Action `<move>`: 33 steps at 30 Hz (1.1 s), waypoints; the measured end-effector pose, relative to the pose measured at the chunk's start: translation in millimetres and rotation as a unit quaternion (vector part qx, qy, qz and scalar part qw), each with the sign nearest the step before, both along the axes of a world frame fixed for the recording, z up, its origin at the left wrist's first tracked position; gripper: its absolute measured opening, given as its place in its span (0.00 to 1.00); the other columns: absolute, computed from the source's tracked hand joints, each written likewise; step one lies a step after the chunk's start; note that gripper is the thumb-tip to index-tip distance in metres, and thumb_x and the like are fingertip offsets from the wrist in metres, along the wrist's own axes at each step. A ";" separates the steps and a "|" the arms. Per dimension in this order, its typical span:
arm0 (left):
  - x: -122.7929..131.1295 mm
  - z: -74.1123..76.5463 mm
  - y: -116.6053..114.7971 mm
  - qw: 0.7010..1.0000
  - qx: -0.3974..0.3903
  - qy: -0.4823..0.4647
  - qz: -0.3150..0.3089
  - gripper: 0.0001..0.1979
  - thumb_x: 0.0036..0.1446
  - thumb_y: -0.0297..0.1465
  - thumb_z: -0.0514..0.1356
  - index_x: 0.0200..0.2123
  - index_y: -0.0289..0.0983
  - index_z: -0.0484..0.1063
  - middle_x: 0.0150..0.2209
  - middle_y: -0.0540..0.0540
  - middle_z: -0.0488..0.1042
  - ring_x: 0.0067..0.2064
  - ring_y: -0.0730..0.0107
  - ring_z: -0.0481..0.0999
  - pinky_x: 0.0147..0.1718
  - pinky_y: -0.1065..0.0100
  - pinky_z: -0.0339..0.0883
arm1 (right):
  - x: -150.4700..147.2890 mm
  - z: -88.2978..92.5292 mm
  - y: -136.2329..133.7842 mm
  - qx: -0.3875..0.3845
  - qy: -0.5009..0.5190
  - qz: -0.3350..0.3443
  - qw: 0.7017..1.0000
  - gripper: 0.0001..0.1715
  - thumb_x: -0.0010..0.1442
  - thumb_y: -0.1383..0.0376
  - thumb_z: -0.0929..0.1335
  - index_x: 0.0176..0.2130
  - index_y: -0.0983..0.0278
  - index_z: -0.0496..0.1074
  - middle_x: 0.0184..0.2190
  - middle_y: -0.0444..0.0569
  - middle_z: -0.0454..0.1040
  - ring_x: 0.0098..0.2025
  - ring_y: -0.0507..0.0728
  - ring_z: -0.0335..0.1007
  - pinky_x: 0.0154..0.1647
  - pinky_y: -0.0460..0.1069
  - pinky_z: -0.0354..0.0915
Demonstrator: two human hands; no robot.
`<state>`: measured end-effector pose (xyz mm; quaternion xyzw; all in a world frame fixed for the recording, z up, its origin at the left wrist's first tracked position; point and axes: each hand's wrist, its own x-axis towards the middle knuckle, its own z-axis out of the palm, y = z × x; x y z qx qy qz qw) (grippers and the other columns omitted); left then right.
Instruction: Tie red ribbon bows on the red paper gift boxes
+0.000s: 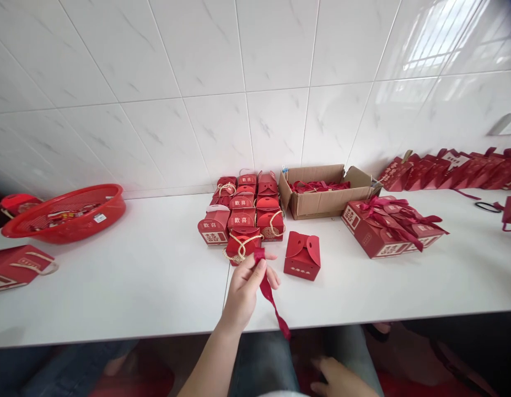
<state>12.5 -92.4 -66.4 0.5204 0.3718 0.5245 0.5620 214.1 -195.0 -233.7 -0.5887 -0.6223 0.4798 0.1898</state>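
Observation:
A dark red satin ribbon (270, 292) is pinched between the thumb and fingers of my left hand (246, 284), its loose end dangling over the table's front edge. Just right of this hand stands a small red gift box (302, 258) with its top flaps folded together and no ribbon on it. Behind my left hand, partly covered by it, is a red box with a twisted cord (241, 242). My right hand (340, 377) is low over my lap, slightly blurred, its visible fingers apart and nothing seen in them.
Several packed red boxes (242, 204) stand grouped by the tiled wall. A cardboard carton (321, 205) holds red ribbons. Ribbon-tied boxes (387, 229) and black scissors (488, 207) lie rightward, flat red bags (457, 171) behind. At left are a red plastic basket (73, 226) and another box (19, 267).

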 end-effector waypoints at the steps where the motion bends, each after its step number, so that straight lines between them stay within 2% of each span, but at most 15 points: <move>1: 1.2 0.3 -2.9 1.000 -0.002 0.005 -0.025 0.16 0.60 0.37 0.55 0.46 0.33 0.71 0.18 0.50 0.69 0.28 0.67 0.72 0.37 0.64 0.65 | -2.2 15.5 3.8 -0.001 0.045 0.025 0.999 0.18 0.49 0.57 0.70 0.41 0.58 0.78 0.41 0.53 0.78 0.44 0.64 0.74 0.46 0.55 0.67; 3: 5.3 -0.3 -9.2 0.996 -0.018 0.003 -0.083 0.16 0.60 0.37 0.54 0.47 0.33 0.70 0.17 0.50 0.68 0.26 0.67 0.71 0.32 0.66 0.64 | -7.8 47.2 14.8 0.007 0.157 0.058 0.986 0.19 0.56 0.54 0.66 0.41 0.61 0.77 0.40 0.53 0.77 0.43 0.62 0.73 0.46 0.55 0.66; 5: 11.9 -2.6 -16.0 0.988 -0.046 -0.004 -0.150 0.15 0.61 0.37 0.53 0.44 0.33 0.71 0.17 0.50 0.68 0.25 0.68 0.70 0.30 0.67 0.63 | -13.3 74.3 26.9 0.035 0.256 0.015 0.966 0.22 0.62 0.52 0.61 0.42 0.62 0.76 0.41 0.53 0.77 0.45 0.61 0.71 0.50 0.55 0.64; 7: 20.0 -6.9 -22.9 0.973 -0.077 -0.001 -0.218 0.13 0.61 0.37 0.53 0.39 0.33 0.71 0.17 0.49 0.68 0.23 0.69 0.70 0.29 0.67 0.64 | -17.6 92.4 36.4 0.086 0.324 -0.024 0.942 0.23 0.63 0.51 0.59 0.40 0.62 0.75 0.39 0.52 0.76 0.44 0.60 0.71 0.51 0.55 0.63; 9: 27.6 -12.8 -29.3 0.960 -0.098 0.013 -0.261 0.13 0.61 0.37 0.53 0.34 0.34 0.71 0.17 0.49 0.69 0.23 0.70 0.70 0.31 0.66 0.64 | -20.5 100.9 41.6 0.110 0.381 -0.057 0.916 0.24 0.63 0.50 0.59 0.33 0.62 0.74 0.31 0.51 0.76 0.37 0.58 0.71 0.48 0.54 0.64; 11: 32.9 -19.5 -34.2 0.955 -0.106 0.034 -0.276 0.13 0.61 0.37 0.53 0.30 0.35 0.70 0.19 0.49 0.71 0.24 0.70 0.71 0.35 0.65 0.65 | -22.0 102.5 43.5 0.105 0.415 -0.110 0.897 0.21 0.61 0.51 0.62 0.29 0.62 0.73 0.27 0.49 0.74 0.34 0.57 0.70 0.46 0.53 0.65; 14: 36.4 -29.7 -38.1 0.951 -0.112 0.074 -0.279 0.14 0.61 0.37 0.52 0.30 0.34 0.70 0.20 0.47 0.74 0.26 0.69 0.72 0.37 0.65 0.64 | -20.5 100.8 44.2 0.098 0.432 -0.198 0.874 0.13 0.58 0.56 0.68 0.31 0.62 0.75 0.30 0.48 0.75 0.37 0.56 0.70 0.47 0.52 0.64; 18: 38.4 -40.6 -38.7 0.952 -0.113 0.123 -0.257 0.16 0.61 0.40 0.52 0.32 0.33 0.71 0.21 0.46 0.74 0.27 0.68 0.73 0.34 0.67 0.62 | -14.9 102.4 44.6 0.063 0.490 -0.255 0.831 0.09 0.53 0.58 0.71 0.31 0.62 0.76 0.29 0.46 0.76 0.34 0.55 0.70 0.42 0.50 0.66; 23: 42.5 -44.5 -37.0 0.945 -0.086 0.184 -0.257 0.16 0.61 0.39 0.51 0.34 0.33 0.72 0.25 0.45 0.75 0.30 0.67 0.73 0.34 0.67 0.62 | -8.8 107.0 46.6 0.028 0.534 -0.286 0.795 0.10 0.49 0.60 0.74 0.30 0.62 0.74 0.29 0.46 0.77 0.33 0.54 0.71 0.34 0.47 0.66; 28: 44.8 -49.3 -36.0 0.937 -0.078 0.214 -0.265 0.17 0.62 0.39 0.50 0.36 0.33 0.73 0.25 0.46 0.75 0.31 0.68 0.72 0.35 0.69 0.63 | -4.9 107.2 51.0 0.036 0.558 -0.286 0.778 0.07 0.51 0.62 0.73 0.29 0.63 0.74 0.29 0.46 0.77 0.35 0.52 0.72 0.42 0.46 0.65; 33: 44.9 -56.2 -37.1 0.914 -0.071 0.263 -0.301 0.17 0.62 0.38 0.49 0.36 0.34 0.74 0.30 0.46 0.77 0.35 0.67 0.74 0.38 0.68 0.65 | -2.2 105.8 55.7 0.045 0.570 -0.293 0.766 0.07 0.52 0.62 0.73 0.30 0.63 0.74 0.26 0.45 0.74 0.32 0.51 0.69 0.39 0.47 0.65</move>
